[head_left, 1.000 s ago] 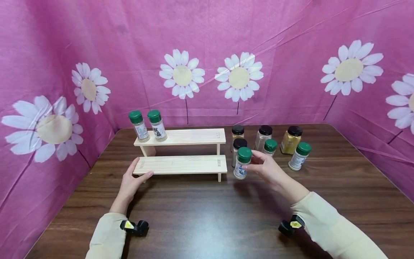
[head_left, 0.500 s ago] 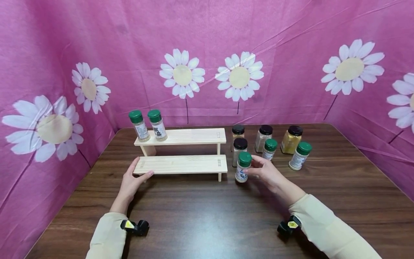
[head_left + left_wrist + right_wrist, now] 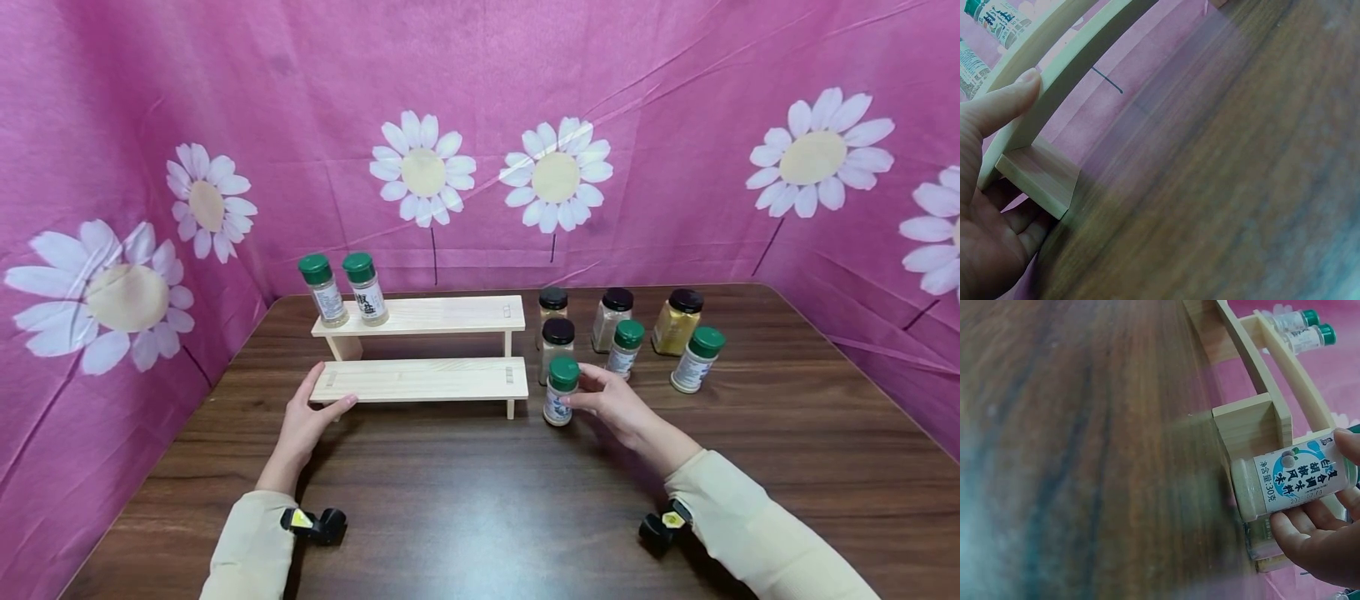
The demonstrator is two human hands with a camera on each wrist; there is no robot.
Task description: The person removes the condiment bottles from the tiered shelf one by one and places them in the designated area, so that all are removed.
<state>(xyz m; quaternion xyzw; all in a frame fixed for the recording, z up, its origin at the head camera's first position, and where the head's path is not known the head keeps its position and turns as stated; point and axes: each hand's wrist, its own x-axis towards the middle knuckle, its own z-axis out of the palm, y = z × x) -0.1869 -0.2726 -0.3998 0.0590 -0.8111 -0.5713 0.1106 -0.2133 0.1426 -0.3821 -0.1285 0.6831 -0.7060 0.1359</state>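
A two-tier wooden shelf stands on the table. My left hand grips the left end of its lower tier; in the left wrist view the thumb presses the board's front edge and the other fingers reach round the end leg. To the right of the shelf, my right hand holds a green-capped seasoning jar upright, its label facing out in the right wrist view. Whether its base touches the table is hard to tell. Two green-capped jars, one left and one right, sit on the upper tier's left part.
Right of the shelf stand black-capped jars, among them a clear one just behind the held jar and a yellow one. Two more green-capped jars, a nearer and a farther-right one, stand there. A pink flowered cloth hangs behind.
My right hand has brought the seasoning jar slightly lower in the head view, toward the table's near side. The left hand and the shelf keep their places.
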